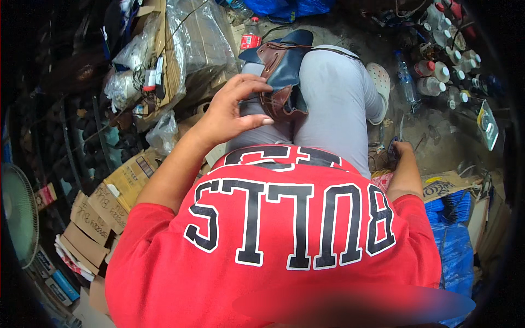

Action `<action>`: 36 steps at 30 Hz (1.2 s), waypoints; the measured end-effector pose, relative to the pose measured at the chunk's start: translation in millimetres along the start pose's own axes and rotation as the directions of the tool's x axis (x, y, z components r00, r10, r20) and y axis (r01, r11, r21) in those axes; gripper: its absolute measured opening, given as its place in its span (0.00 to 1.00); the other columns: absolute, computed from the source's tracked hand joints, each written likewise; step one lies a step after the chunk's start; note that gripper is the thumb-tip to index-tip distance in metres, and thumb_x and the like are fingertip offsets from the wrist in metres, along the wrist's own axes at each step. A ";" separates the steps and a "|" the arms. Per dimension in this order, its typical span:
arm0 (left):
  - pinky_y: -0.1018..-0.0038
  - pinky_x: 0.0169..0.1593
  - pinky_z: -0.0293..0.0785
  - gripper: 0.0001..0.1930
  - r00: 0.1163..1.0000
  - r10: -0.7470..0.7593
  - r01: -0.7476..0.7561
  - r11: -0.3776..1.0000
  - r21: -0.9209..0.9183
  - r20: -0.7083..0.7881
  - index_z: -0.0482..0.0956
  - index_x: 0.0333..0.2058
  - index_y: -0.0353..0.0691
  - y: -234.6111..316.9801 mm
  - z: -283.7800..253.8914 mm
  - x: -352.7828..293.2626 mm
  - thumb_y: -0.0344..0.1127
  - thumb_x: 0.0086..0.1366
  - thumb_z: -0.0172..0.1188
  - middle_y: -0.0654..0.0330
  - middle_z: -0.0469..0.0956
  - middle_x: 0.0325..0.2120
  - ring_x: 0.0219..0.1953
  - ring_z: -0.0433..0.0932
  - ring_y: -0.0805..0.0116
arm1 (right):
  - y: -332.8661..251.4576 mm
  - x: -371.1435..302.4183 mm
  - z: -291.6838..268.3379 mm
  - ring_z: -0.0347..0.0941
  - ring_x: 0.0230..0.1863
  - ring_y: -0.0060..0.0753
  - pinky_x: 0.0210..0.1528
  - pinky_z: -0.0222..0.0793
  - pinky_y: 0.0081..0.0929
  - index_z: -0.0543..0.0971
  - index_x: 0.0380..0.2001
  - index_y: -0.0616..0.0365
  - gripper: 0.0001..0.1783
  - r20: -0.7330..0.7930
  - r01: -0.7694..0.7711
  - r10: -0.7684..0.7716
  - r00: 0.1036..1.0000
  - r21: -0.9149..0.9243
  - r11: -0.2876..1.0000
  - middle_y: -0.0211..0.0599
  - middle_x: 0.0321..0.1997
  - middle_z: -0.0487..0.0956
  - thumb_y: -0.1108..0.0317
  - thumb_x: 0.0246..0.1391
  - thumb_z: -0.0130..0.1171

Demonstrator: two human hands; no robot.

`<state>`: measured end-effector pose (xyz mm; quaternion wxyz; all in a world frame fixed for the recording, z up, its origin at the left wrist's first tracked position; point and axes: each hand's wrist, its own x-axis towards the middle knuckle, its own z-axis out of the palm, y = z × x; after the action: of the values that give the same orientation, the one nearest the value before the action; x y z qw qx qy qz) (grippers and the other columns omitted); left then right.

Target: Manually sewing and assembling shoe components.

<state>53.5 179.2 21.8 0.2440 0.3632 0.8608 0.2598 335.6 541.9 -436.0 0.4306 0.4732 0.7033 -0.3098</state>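
Across my thighs lies a dark blue and brown leather piece (pixel 284 71) that looks like a shoe upper, with small holes along a brown edge. A thin dark cord (pixel 340 51) trails from it over my right knee. My left hand (pixel 235 106) hovers at its near left side, thumb and fingers apart, with nothing between them. Down by the floor, right of my thigh, my right hand (pixel 403 147) has its fingers curled at a small dark bluish thing (pixel 392 147). What that thing is cannot be made out.
Several plastic bottles (pixel 432 86) stand and lie at the far right, beside my light clog (pixel 378 82). A red-labelled bottle (pixel 251 38) is beyond my left knee. Cardboard (pixel 131 175) and plastic-wrapped bundles (pixel 202 44) crowd the left, near a fan (pixel 19 213). Blue plastic (pixel 454 246) lies right.
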 end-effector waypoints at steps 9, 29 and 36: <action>0.77 0.36 0.66 0.07 0.998 -0.050 0.040 0.982 -0.186 -0.047 0.74 0.30 0.33 -2.3 0.6 -31.0 0.28 0.54 0.61 0.58 0.74 0.26 0.30 0.71 0.69 | -8.9 -82.9 -85.4 0.62 0.23 0.16 0.26 0.58 0.18 0.77 0.27 0.63 0.20 -0.632 0.561 -0.221 0.743 0.408 0.720 0.26 0.21 0.71 0.54 0.46 0.63; 0.66 0.31 0.68 0.06 0.857 0.484 -0.430 0.861 0.270 -0.179 0.72 0.24 0.36 -2.7 -46.5 -42.9 0.30 0.53 0.60 0.55 0.71 0.21 0.27 0.72 0.55 | -248.4 -475.8 -133.1 0.71 0.42 0.38 0.51 0.54 0.38 0.74 0.35 0.54 0.30 -0.024 0.576 -0.993 0.113 -0.813 0.086 0.37 0.33 0.76 0.50 0.26 0.70; 0.65 0.33 0.69 0.06 0.847 0.499 -0.442 0.853 0.278 -0.183 0.73 0.23 0.36 -5.2 -42.8 -40.6 0.31 0.52 0.59 0.54 0.72 0.22 0.29 0.74 0.54 | -263.3 -484.1 -125.4 0.72 0.37 0.38 0.46 0.55 0.34 0.74 0.32 0.53 0.28 0.058 0.576 -0.994 0.089 -0.818 0.004 0.35 0.28 0.76 0.51 0.27 0.70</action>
<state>49.9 134.0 59.9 0.0202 0.5541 0.7919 0.2560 138.6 359.7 61.5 0.0531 -0.1861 0.9785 -0.0717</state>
